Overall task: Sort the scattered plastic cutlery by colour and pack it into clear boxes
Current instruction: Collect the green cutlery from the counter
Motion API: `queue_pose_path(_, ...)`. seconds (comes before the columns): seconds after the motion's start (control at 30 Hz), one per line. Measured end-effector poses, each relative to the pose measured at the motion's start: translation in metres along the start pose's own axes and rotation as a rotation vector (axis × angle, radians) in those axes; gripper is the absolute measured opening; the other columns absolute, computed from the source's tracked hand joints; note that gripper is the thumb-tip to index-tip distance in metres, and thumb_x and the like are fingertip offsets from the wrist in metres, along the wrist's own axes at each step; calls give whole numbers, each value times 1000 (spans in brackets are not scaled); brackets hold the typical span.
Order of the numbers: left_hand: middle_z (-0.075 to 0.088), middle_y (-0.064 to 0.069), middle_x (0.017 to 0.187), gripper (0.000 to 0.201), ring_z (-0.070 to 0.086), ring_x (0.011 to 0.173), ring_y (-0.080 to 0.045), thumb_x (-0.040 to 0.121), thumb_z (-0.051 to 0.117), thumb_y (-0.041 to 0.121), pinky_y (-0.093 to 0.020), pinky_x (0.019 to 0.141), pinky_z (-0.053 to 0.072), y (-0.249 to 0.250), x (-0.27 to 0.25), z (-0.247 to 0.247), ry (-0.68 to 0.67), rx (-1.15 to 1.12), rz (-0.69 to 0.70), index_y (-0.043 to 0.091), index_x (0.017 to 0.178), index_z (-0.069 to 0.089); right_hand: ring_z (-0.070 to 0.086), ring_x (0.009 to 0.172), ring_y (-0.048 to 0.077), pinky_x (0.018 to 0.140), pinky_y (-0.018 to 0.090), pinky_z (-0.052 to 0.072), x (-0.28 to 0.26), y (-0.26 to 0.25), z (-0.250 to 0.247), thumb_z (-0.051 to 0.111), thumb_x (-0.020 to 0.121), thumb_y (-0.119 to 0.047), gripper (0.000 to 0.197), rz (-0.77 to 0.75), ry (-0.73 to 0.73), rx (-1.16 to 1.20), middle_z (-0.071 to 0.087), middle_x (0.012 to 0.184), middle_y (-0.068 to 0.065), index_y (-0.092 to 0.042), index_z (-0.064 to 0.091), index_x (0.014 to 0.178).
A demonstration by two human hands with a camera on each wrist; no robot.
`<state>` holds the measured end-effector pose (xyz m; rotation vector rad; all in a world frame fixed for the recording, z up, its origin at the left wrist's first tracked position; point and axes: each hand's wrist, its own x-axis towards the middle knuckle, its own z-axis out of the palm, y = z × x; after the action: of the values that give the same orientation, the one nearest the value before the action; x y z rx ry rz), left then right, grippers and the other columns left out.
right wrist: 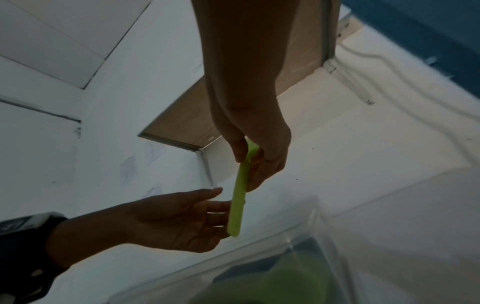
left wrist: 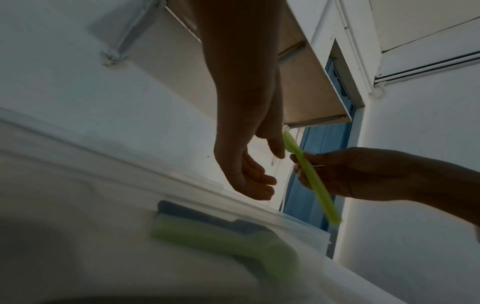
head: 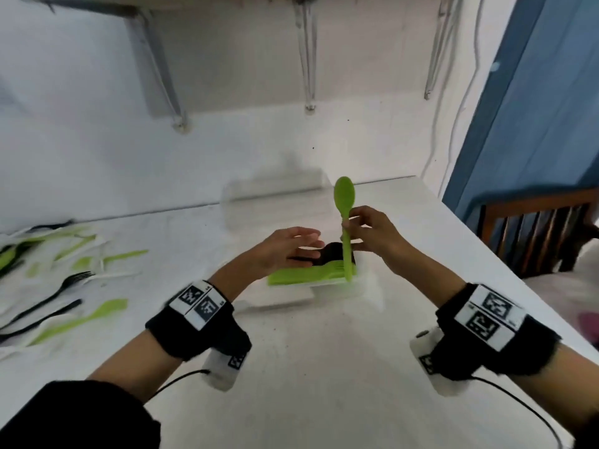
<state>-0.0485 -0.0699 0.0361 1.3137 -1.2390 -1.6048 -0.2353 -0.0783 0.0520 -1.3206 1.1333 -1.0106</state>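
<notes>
Fingers, right hand (head: 372, 236): thumb and fingers pinch the green spoon (head: 345, 222) at the upper handle, bowl up, probably so the handle's end can be steered down into the box.
Fingers, left hand (head: 285, 251): straight and relaxed, holding nothing, palm turned toward the spoon handle, seemingly ready to guide or steady it.
Spoon position: nearly upright, lower end just over the green cutlery (head: 308, 275) stacked in the clear box (head: 337, 288).
Box contents: green pieces lie flat and parallel; something black (head: 330, 252) lies behind them.
Loose cutlery (head: 64, 286): green, black and white pieces scattered on the surface (head: 308, 367), well to the left.
Second clear box (head: 275, 196): near the wall, likely waiting for another colour.
</notes>
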Motion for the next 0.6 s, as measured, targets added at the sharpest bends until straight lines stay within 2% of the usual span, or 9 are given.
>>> queue_pose_path(0.07,68,-1,104,28,66,92,-14,93,55,20,-23,74,55,-3,-4,3,-30,90,-17,14,119,52,60,69,18,69,29,57,11,2,3,56,90,-3,14,-4,-41,14,55,78,5,-4,49,102)
queue_pose_path(0.13,68,0,103,28,65,94,-13,90,59,17,-26,80,53,-9,-7,6,-38,165,-19,15,117,53,61,72,20,74,33,56,20,6,6,58,89,-3,16,0,-71,54,56,81,7,-4,48,102)
queue_pose_path(0.23,70,0,92,20,66,82,-12,87,63,6,-29,82,52,-20,-7,2,72,183,41,13,105,61,62,76,17,64,24,57,28,12,7,62,86,-4,21,13,-118,61,58,84,7,-4,49,103)
queue_pose_path(0.33,71,3,84,12,66,77,-9,90,59,10,-27,79,54,-24,-12,-6,164,151,98,14,100,63,62,73,15,60,23,57,31,14,5,65,84,-3,24,20,-174,74,61,82,8,-3,51,103)
queue_pose_path(0.43,70,-1,98,20,66,88,-10,93,56,21,-21,75,53,-25,-16,-11,132,213,76,13,110,62,64,64,15,60,24,58,33,19,5,66,82,1,27,24,-188,134,62,80,10,-2,52,104)
queue_pose_path(0.53,69,-2,94,18,63,80,-7,86,65,13,-16,70,49,-25,-11,-15,105,350,73,15,103,66,66,63,14,58,22,57,34,24,11,68,80,-1,31,46,-218,126,63,80,10,0,53,107)
queue_pose_path(0.6,69,-3,89,17,62,75,-5,84,68,9,-14,69,48,-23,-6,-19,101,419,80,14,100,67,66,69,16,58,24,57,38,27,14,69,80,-3,34,50,-238,94,63,83,10,-3,52,109)
